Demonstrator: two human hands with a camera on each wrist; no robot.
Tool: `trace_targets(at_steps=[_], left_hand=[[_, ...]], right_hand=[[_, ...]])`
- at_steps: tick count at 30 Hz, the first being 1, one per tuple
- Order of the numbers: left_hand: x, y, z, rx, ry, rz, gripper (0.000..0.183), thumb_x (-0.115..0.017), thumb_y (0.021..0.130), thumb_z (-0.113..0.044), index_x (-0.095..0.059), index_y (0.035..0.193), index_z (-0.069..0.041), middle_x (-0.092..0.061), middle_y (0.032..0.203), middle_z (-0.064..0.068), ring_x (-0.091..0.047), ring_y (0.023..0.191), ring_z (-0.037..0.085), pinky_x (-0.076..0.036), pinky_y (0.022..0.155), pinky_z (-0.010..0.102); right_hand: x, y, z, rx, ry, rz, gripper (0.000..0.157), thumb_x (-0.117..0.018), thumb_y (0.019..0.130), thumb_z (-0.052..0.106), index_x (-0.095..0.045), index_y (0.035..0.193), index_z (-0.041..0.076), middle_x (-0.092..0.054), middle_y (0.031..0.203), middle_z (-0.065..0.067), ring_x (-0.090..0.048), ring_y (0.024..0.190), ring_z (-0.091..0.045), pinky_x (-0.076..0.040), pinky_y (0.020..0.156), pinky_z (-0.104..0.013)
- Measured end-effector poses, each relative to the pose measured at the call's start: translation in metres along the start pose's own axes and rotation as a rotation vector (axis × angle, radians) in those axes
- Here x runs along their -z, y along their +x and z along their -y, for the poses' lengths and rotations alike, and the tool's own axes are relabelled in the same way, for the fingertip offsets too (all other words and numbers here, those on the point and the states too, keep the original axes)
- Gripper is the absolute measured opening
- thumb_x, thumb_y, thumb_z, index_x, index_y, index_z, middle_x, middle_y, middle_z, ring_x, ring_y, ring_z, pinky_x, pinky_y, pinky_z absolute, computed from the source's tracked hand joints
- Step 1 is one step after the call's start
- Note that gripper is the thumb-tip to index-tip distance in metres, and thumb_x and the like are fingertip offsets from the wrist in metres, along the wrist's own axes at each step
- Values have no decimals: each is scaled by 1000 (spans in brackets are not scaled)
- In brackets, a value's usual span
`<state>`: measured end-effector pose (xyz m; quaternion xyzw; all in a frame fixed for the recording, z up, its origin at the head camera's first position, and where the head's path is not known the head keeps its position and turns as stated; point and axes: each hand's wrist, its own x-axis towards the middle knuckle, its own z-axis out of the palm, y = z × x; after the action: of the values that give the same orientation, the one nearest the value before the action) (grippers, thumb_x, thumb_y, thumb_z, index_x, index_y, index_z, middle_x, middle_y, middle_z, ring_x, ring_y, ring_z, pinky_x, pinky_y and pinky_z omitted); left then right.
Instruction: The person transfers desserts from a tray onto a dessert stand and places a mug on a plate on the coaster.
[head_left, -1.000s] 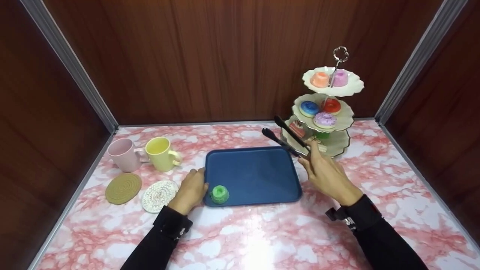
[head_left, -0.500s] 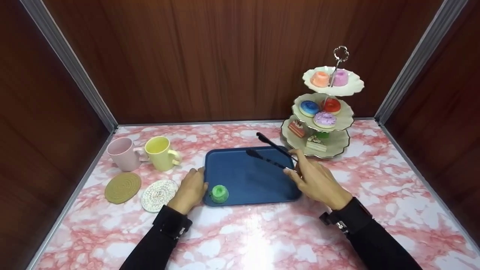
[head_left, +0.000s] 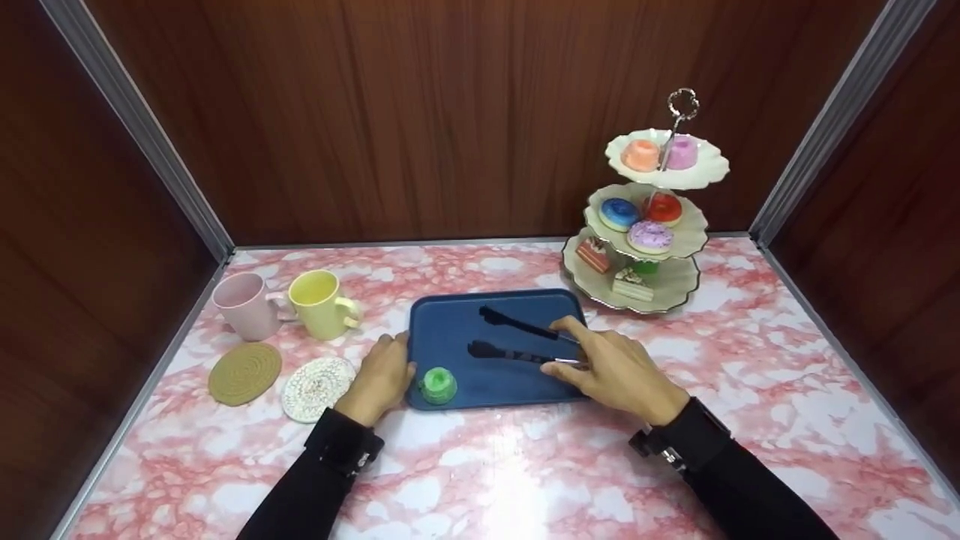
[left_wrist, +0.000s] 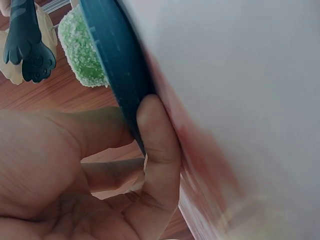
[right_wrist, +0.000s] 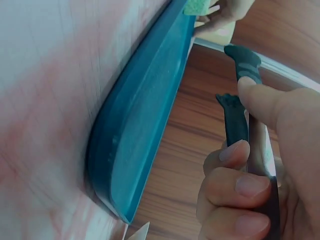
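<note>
A blue tray (head_left: 510, 375) lies on the table, with a green bundt-shaped cake (head_left: 439, 385) in its near left corner. My left hand (head_left: 381, 375) pinches the tray's left rim; in the left wrist view the thumb and fingers (left_wrist: 100, 132) lie on either side of it. Black-tipped tongs (head_left: 517, 354) are held in my right hand (head_left: 619, 367) over the right half of the tray. Their paw-shaped tips stand apart with nothing between them, pointing left. In the right wrist view, thumb and fingers wrap the tongs (right_wrist: 257, 130), which are above the tray.
A three-tier stand (head_left: 675, 281) at the back right carries small cakes, donuts and cake slices. To the left stand a pink mug (head_left: 247, 307) and a yellow mug (head_left: 319, 304). A tan coaster (head_left: 245, 373) and a speckled white coaster (head_left: 319, 388) lie before them.
My right hand has carried the tongs left and toward me, from beside the stand's lowest tier to over the tray. The left hand, tray and green cake have stayed put.
</note>
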<state>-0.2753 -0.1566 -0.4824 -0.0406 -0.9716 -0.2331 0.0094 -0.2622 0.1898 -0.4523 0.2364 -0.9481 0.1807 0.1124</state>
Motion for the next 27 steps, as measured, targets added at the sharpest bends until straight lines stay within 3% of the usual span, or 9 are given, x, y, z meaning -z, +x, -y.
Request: trace_targets(at_steps=[7, 17, 27], left_hand=[[-1, -1, 0, -10, 5, -11, 52, -60, 87, -13, -43, 136, -6, -51, 116, 19, -54, 106, 33, -46, 96, 44], [0, -1, -1, -7, -8, 1, 53, -60, 87, -13, -43, 137, -6, -51, 120, 20, -52, 111, 33, -43, 99, 44], [1, -1, 0, 4, -6, 11, 54, -59, 88, -15, -41, 138, -6, -50, 121, 20, -53, 111, 34, -44, 97, 45]], right_hand=[[-9, -2, 8, 30, -2, 13, 53, -57, 74, 68, -47, 121, 45, -43, 52, 15, -41, 44, -2, -32, 42, -24], [-15, -2, 16, 36, 15, 103, 51, -54, 75, 70, -46, 121, 49, -47, 54, 13, -44, 46, -2, -35, 41, -25], [-25, -4, 21, 80, 49, 122, 51, -55, 76, 68, -47, 122, 46, -47, 52, 14, -44, 44, -1, -34, 39, -24]])
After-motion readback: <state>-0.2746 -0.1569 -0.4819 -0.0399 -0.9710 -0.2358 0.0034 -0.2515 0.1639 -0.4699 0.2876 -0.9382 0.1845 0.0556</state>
